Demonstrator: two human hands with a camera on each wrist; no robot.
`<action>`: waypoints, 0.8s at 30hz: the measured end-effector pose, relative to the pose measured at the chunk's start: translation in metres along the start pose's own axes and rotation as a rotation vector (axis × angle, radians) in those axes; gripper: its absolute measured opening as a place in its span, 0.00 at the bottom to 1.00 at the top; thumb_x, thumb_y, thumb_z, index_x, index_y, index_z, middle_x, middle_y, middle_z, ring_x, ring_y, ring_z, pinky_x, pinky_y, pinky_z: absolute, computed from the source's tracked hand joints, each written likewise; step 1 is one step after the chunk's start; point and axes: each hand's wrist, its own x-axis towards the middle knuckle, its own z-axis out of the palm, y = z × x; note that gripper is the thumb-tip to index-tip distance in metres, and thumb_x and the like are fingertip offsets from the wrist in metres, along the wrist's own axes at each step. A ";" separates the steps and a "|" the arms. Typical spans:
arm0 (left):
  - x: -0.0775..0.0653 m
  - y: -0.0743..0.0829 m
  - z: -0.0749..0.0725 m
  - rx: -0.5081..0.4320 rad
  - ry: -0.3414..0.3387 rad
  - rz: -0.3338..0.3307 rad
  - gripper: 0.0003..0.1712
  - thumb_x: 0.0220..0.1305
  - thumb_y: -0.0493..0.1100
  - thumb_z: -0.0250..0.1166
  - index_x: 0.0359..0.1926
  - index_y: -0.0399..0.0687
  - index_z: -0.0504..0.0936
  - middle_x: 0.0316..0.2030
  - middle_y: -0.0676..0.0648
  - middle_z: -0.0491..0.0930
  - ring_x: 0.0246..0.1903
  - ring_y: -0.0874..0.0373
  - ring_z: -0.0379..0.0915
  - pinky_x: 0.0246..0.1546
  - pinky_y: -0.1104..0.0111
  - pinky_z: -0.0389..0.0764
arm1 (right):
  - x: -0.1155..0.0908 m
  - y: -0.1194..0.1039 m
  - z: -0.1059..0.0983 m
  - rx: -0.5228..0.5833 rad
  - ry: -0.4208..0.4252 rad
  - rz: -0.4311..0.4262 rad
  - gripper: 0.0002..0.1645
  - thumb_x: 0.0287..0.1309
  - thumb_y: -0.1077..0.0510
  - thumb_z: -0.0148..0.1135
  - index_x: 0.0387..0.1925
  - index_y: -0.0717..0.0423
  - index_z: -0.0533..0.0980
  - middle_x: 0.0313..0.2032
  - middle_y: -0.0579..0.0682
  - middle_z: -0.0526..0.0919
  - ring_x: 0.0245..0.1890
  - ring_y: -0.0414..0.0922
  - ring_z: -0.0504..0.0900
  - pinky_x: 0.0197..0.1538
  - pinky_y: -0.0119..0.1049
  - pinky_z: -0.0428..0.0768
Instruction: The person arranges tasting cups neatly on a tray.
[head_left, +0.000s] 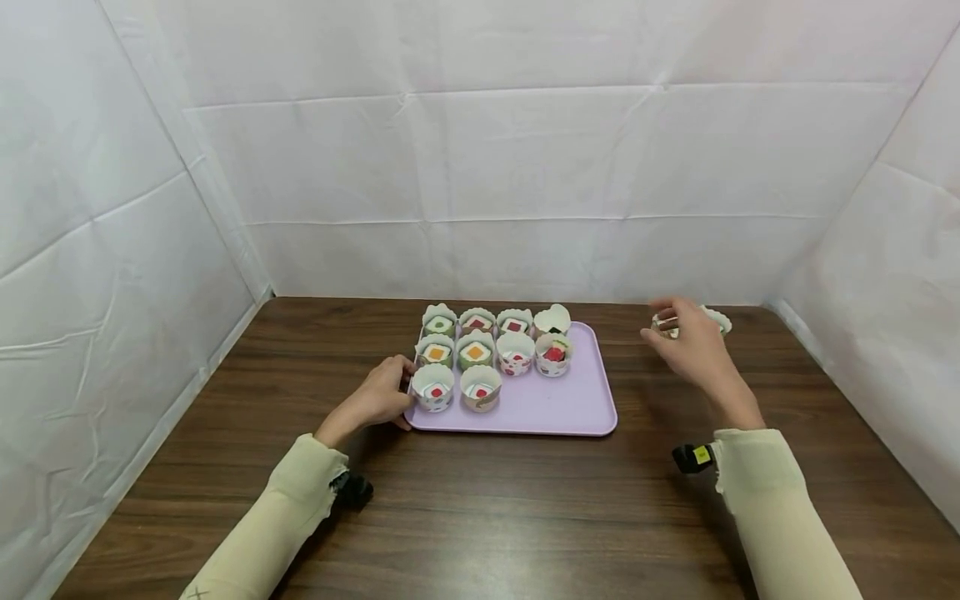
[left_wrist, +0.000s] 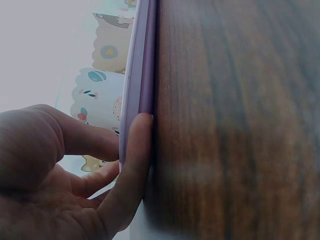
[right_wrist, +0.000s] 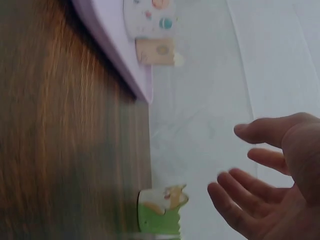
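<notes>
A lilac tray [head_left: 555, 408] lies on the table, its left part filled with several paper baking cups, among them a patterned cup [head_left: 433, 388] at the front left corner. Inside the cups sit small coloured pieces. My left hand [head_left: 381, 393] grips the tray's left rim; in the left wrist view its fingers [left_wrist: 137, 150] lie against the lilac edge. Over at the right, my right hand [head_left: 693, 342] hovers with loosely bent fingers, holding nothing, near a paper cup [head_left: 718, 320] partly hidden behind it. The right wrist view shows a green-and-white cup [right_wrist: 160, 212] with an animal print below the fingers.
The dark wooden table [head_left: 495, 517] spreads in front of the tray. White cloth walls [head_left: 525, 158] stand behind and at both sides. A black wrist device [head_left: 693, 457] is strapped below the right sleeve.
</notes>
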 end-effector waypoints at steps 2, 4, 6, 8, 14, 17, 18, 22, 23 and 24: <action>0.000 0.000 0.000 0.001 -0.003 0.000 0.27 0.54 0.26 0.60 0.58 0.26 0.71 0.52 0.31 0.71 0.53 0.36 0.73 0.24 0.69 0.90 | -0.001 0.007 -0.003 -0.023 0.013 0.008 0.29 0.66 0.57 0.66 0.63 0.68 0.72 0.55 0.73 0.77 0.53 0.70 0.81 0.54 0.67 0.82; 0.001 0.000 0.000 -0.002 -0.004 -0.001 0.27 0.54 0.26 0.60 0.58 0.26 0.71 0.51 0.32 0.71 0.52 0.36 0.73 0.23 0.69 0.90 | -0.001 0.014 -0.005 -0.048 0.014 0.021 0.31 0.65 0.56 0.67 0.64 0.68 0.71 0.57 0.74 0.76 0.56 0.70 0.78 0.55 0.69 0.79; 0.001 0.000 0.000 -0.002 -0.001 0.000 0.27 0.53 0.26 0.60 0.57 0.26 0.71 0.51 0.32 0.71 0.52 0.36 0.73 0.23 0.68 0.90 | -0.001 0.022 -0.006 -0.064 0.016 0.037 0.32 0.65 0.56 0.67 0.66 0.68 0.71 0.58 0.74 0.75 0.58 0.70 0.75 0.57 0.69 0.76; 0.001 0.000 0.000 0.004 0.000 0.003 0.27 0.53 0.26 0.60 0.57 0.26 0.71 0.51 0.32 0.71 0.52 0.36 0.73 0.24 0.68 0.90 | -0.002 0.029 -0.006 -0.073 0.020 0.059 0.33 0.65 0.56 0.68 0.67 0.67 0.70 0.58 0.74 0.75 0.59 0.70 0.73 0.57 0.70 0.73; 0.002 0.000 0.000 0.003 -0.008 -0.010 0.28 0.54 0.26 0.60 0.59 0.26 0.70 0.51 0.31 0.70 0.53 0.36 0.72 0.25 0.69 0.90 | -0.004 0.046 0.000 -0.066 -0.015 0.136 0.35 0.68 0.53 0.65 0.68 0.68 0.68 0.66 0.76 0.68 0.68 0.74 0.63 0.64 0.75 0.66; 0.002 0.000 0.001 -0.012 -0.016 -0.018 0.28 0.55 0.26 0.60 0.59 0.26 0.70 0.52 0.31 0.70 0.53 0.36 0.72 0.23 0.69 0.90 | -0.004 0.050 0.001 -0.074 -0.038 0.128 0.36 0.69 0.53 0.64 0.69 0.69 0.67 0.68 0.78 0.65 0.70 0.75 0.59 0.66 0.77 0.63; 0.002 0.000 0.001 -0.013 -0.012 -0.020 0.28 0.54 0.26 0.60 0.59 0.26 0.70 0.52 0.31 0.70 0.53 0.36 0.72 0.23 0.69 0.90 | -0.005 0.051 0.002 -0.080 -0.050 0.121 0.36 0.69 0.53 0.63 0.70 0.70 0.67 0.68 0.78 0.64 0.71 0.75 0.58 0.67 0.77 0.63; 0.002 0.000 0.001 -0.001 0.000 -0.015 0.28 0.53 0.26 0.60 0.59 0.26 0.71 0.51 0.31 0.71 0.54 0.36 0.72 0.24 0.69 0.90 | -0.006 0.053 0.003 -0.096 -0.102 0.123 0.37 0.71 0.51 0.61 0.72 0.69 0.65 0.70 0.79 0.60 0.70 0.76 0.59 0.66 0.78 0.63; 0.002 -0.001 0.001 0.005 0.003 -0.013 0.28 0.53 0.26 0.60 0.58 0.26 0.71 0.51 0.31 0.71 0.54 0.36 0.72 0.25 0.69 0.90 | -0.006 0.053 0.003 -0.097 -0.113 0.127 0.38 0.72 0.50 0.60 0.72 0.69 0.64 0.70 0.78 0.60 0.71 0.75 0.58 0.67 0.78 0.63; 0.002 -0.001 0.001 0.009 0.004 -0.009 0.28 0.53 0.26 0.60 0.58 0.26 0.71 0.51 0.31 0.71 0.54 0.36 0.72 0.26 0.68 0.91 | -0.006 0.053 0.003 -0.098 -0.124 0.133 0.38 0.72 0.50 0.60 0.72 0.69 0.64 0.71 0.78 0.59 0.71 0.75 0.58 0.67 0.78 0.63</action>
